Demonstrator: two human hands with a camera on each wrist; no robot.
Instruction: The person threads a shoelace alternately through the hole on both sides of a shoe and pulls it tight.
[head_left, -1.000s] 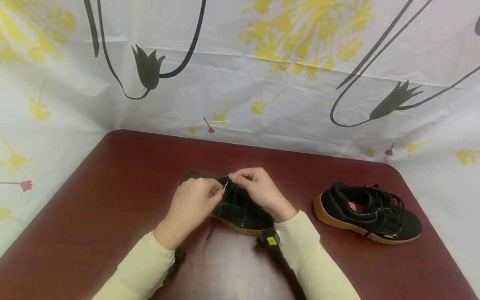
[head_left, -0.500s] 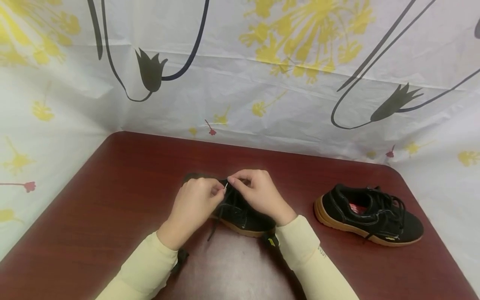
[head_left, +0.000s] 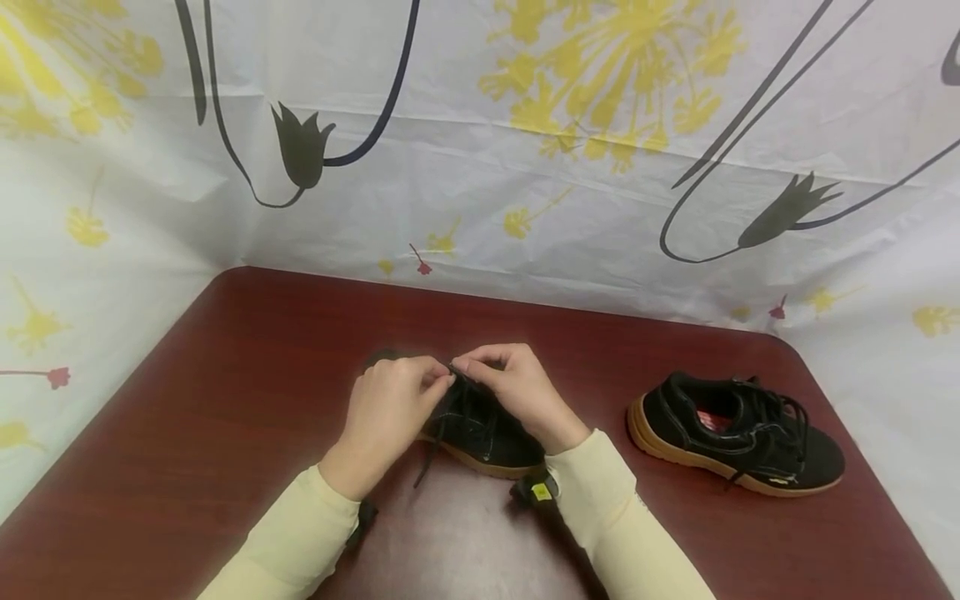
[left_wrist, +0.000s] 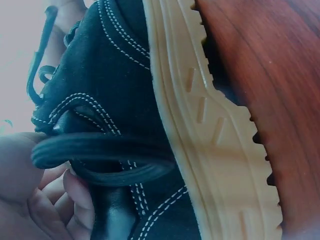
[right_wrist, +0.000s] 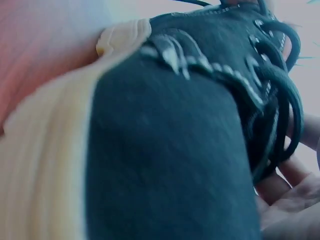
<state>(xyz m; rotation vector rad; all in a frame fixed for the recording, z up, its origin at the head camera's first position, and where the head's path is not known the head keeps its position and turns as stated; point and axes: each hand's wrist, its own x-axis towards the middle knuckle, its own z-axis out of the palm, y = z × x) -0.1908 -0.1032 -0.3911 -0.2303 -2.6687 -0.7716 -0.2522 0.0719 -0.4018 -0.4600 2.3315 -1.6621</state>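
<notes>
You sit at a makeshift recording corner, likely in a home: a dark red wood-grain tabletop (head_left: 225, 400) is backed by a creased white curtain (head_left: 480, 208) printed with yellow flowers and black tulips, hiding the room.

A dark red table (head_left: 225, 375) stands against floral sheeting (head_left: 480, 167).

both forearms angle inward; left hand (head_left: 386, 408) and right hand (head_left: 517, 390) meet, fingers curled.

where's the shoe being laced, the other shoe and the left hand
laced shoe (head_left: 480, 433), head view, dark side panel below the laces
other shoe (head_left: 780, 454), head view, black toe area
left hand (head_left: 386, 408), head view, back of the hand
</notes>
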